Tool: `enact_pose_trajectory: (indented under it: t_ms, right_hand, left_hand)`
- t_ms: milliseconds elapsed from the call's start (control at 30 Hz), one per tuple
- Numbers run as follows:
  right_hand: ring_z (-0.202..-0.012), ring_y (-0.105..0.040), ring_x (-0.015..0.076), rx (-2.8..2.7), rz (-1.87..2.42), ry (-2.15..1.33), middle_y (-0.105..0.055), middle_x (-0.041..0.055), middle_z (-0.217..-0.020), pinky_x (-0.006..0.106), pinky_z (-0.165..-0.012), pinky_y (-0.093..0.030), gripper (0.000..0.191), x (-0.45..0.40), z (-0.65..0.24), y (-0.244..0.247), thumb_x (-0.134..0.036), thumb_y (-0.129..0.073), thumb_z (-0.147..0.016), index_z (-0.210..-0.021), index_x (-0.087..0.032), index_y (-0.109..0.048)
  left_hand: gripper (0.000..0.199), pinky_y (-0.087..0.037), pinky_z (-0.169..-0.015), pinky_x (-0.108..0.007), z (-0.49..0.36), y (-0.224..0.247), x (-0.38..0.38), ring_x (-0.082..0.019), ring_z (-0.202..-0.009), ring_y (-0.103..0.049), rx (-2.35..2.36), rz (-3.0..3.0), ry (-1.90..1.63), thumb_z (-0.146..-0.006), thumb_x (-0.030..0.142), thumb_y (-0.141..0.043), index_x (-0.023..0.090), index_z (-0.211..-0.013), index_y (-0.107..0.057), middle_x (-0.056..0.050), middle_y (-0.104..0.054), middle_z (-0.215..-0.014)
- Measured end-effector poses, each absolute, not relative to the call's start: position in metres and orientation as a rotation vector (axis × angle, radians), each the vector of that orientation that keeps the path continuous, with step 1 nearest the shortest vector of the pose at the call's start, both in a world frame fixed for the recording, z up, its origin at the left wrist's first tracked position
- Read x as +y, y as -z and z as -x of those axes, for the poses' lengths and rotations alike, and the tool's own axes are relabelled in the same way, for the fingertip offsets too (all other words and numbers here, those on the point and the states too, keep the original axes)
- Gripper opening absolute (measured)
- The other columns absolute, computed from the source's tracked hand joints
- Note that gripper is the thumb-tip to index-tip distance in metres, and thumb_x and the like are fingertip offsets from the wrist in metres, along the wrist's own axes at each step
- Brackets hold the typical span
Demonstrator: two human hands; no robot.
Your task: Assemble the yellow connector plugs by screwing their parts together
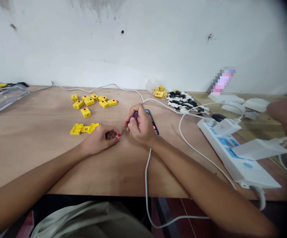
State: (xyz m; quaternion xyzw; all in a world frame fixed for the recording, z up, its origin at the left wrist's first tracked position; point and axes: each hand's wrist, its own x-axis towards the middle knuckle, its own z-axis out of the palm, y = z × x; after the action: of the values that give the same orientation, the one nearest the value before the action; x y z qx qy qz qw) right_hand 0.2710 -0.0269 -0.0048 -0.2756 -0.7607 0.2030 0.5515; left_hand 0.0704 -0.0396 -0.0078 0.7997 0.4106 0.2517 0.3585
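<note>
Between the fingertips of my left hand (100, 138) is a small white part with a red button (119, 135), held low over the wooden table. My right hand (140, 124) is wrapped round the dark purple handle of a screwdriver (134, 115). Its thin shaft slants down to the left, and the tip is at or very near the red-button part; whether it touches I cannot tell. Just behind my left hand lie open yellow plastic housings (77, 129), partly covered by my fingers. Farther back stand several closed yellow boxes (86, 112) with red buttons.
A phone (152, 121) lies behind my right hand. At the back are a bag of yellow parts (159, 92) and a pile of black and white pieces (183, 100). A white power strip (242, 165) with plugs sits right, and a white cable (147, 172) crosses the table edge. A clear plastic tray (7, 96) lies left.
</note>
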Motion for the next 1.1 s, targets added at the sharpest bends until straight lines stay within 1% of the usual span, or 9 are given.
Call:
enact_pose_trajectory:
  t_ms: [133, 300, 533, 633, 833, 1100]
  right_hand:
    - [-0.051, -0.054, 0.0098, -1.765, 0.682, -0.476, -0.062, -0.0047, -0.071, 0.024, -0.053, -0.043, 0.019, -0.0256, -0.2712, 0.0063, -0.014, -0.048, -0.083, -0.095, -0.025, -0.039]
    - [-0.046, -0.049, 0.0089, -1.739, 0.724, -0.456, -0.060, -0.0059, -0.069, 0.024, -0.048, -0.039, 0.018, -0.0239, -0.2724, 0.0081, -0.013, -0.046, -0.084, -0.094, -0.025, -0.038]
    - [-0.049, -0.052, 0.0089, -1.756, 0.694, -0.430, -0.060, -0.0058, -0.069, 0.024, -0.051, -0.041, 0.018, -0.0249, -0.2724, 0.0070, -0.014, -0.048, -0.082, -0.093, -0.025, -0.039]
    - [-0.048, -0.051, 0.0084, -1.767, 0.692, -0.427, -0.062, -0.0054, -0.070, 0.024, -0.050, -0.039, 0.017, -0.0253, -0.2727, 0.0069, -0.014, -0.048, -0.083, -0.093, -0.025, -0.039]
    - [-0.046, -0.049, 0.0083, -1.802, 0.711, -0.419, -0.061, -0.0051, -0.071, 0.024, -0.048, -0.038, 0.016, -0.0265, -0.2734, 0.0066, -0.015, -0.048, -0.083, -0.091, -0.025, -0.039]
    - [-0.047, -0.049, 0.0086, -1.779, 0.701, -0.420, -0.061, -0.0045, -0.071, 0.024, -0.049, -0.038, 0.016, -0.0276, -0.2739, 0.0035, -0.014, -0.047, -0.082, -0.090, -0.025, -0.039]
  left_hand:
    - [0.023, -0.034, -0.052, -0.021, -0.0703, 0.0060, -0.0399, -0.010, -0.058, -0.045, 1.081, -2.031, -0.636, -0.084, 0.035, -0.066, 0.015, -0.094, -0.070, 0.003, -0.053, -0.063]
    - [0.025, -0.036, -0.053, -0.021, -0.0713, 0.0046, -0.0389, -0.011, -0.060, -0.046, 1.061, -1.986, -0.639, -0.084, 0.037, -0.066, 0.014, -0.094, -0.068, 0.002, -0.054, -0.066]
    - [0.024, -0.037, -0.053, -0.021, -0.0724, 0.0029, -0.0380, -0.011, -0.061, -0.047, 1.047, -2.017, -0.619, -0.084, 0.037, -0.065, 0.015, -0.094, -0.068, 0.002, -0.054, -0.067]
    - [0.024, -0.037, -0.053, -0.021, -0.0727, 0.0031, -0.0378, -0.011, -0.061, -0.048, 1.048, -2.042, -0.608, -0.085, 0.036, -0.064, 0.015, -0.095, -0.068, 0.002, -0.055, -0.067]
    - [0.027, -0.037, -0.053, -0.022, -0.0712, 0.0051, -0.0378, -0.012, -0.060, -0.048, 1.053, -2.132, -0.596, -0.088, 0.036, -0.061, 0.017, -0.103, -0.072, 0.001, -0.055, -0.067]
    - [0.023, -0.035, -0.054, -0.022, -0.0704, 0.0011, -0.0379, -0.011, -0.060, -0.047, 1.052, -2.169, -0.568, -0.088, 0.034, -0.060, 0.016, -0.098, -0.071, 0.002, -0.054, -0.066]
